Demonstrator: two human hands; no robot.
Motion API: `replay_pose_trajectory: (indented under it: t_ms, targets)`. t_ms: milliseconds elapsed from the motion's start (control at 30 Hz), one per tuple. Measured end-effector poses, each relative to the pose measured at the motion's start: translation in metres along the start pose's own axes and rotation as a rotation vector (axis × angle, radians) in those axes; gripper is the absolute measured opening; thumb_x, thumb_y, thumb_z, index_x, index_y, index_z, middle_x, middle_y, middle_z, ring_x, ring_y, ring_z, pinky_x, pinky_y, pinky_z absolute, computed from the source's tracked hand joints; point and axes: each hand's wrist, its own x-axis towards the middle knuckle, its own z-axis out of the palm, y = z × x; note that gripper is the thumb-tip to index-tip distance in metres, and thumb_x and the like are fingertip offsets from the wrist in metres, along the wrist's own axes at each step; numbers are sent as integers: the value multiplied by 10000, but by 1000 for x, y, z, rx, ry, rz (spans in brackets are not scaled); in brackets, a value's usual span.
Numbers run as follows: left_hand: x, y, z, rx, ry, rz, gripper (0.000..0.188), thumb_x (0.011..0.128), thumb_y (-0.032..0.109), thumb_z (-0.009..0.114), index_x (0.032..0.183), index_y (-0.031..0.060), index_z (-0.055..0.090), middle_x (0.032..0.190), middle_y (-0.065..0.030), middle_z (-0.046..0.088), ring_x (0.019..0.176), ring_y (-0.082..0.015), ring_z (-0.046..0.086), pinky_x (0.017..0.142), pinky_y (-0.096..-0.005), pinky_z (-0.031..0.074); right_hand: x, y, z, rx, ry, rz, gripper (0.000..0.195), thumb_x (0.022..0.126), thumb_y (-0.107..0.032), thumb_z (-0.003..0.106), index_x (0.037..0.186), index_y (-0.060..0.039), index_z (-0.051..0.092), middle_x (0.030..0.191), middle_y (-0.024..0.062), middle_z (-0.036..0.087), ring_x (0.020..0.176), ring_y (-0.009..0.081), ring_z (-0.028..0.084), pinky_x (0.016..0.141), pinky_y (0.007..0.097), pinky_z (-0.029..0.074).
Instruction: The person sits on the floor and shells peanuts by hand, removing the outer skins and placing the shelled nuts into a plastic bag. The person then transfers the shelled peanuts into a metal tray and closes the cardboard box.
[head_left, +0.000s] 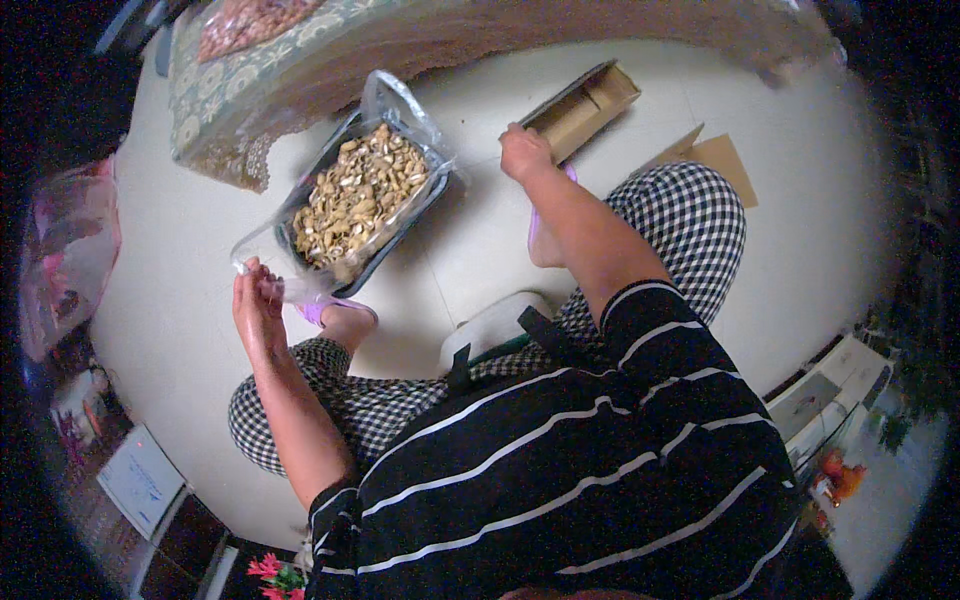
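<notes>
My left hand (259, 304) pinches the near edge of a clear plastic liner bag (270, 244). The liner sits inside a dark rectangular tub (401, 236) on the floor. A heap of what look like peanut shells (360, 195) fills much of it, and the liner's far end stands up above the rim. Further right, my right hand (525, 154) grips the near end of a long, open cardboard box (592, 109), tilted over the floor. The part of the box that shows inside holds nothing I can make out.
A lace-edged tablecloth (217, 127) hangs from a table ahead, with a bag of reddish nuts (251, 26) on top. Cardboard flaps (724, 161) show beyond my right knee. A pink plastic bag (71, 247) is at far left. Purple slippers (352, 306) are on my feet.
</notes>
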Motion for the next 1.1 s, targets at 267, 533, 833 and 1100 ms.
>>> replay_pose_trajectory:
  t_ms: [267, 533, 833, 1100]
  targets:
    - [16, 2, 25, -10, 273, -40, 366, 815, 277, 622, 1081, 88, 456, 921, -17, 511, 810, -134, 484, 810, -334, 418, 69, 44, -16, -36, -64, 247, 233, 757, -134, 548, 949, -79, 668, 1045, 135, 620, 986, 274, 599, 816, 370, 483]
    - [24, -7, 36, 99, 371, 97, 169, 839, 256, 600, 929, 136, 520, 832, 25, 514, 756, -82, 483, 749, -287, 392, 145, 65, 29, 210, -80, 261, 283, 778, -122, 508, 1025, -28, 608, 1118, 168, 583, 1048, 281, 560, 877, 370, 462]
    - [38, -14, 28, 163, 481, 81, 246, 848, 314, 581, 959, 107, 511, 874, 11, 526, 800, -94, 490, 740, -251, 393, 212, 73, 107, 206, 151, 320, 224, 813, -112, 456, 997, -37, 562, 1073, 189, 561, 1008, 326, 565, 860, 394, 470]
    - [39, -21, 31, 166, 503, 71, 228, 866, 316, 565, 951, 111, 514, 901, 7, 549, 803, -97, 502, 748, -252, 407, 196, 43, 119, 172, 73, -3, 195, 736, -13, 484, 912, -17, 570, 992, 205, 573, 926, 343, 577, 796, 399, 480]
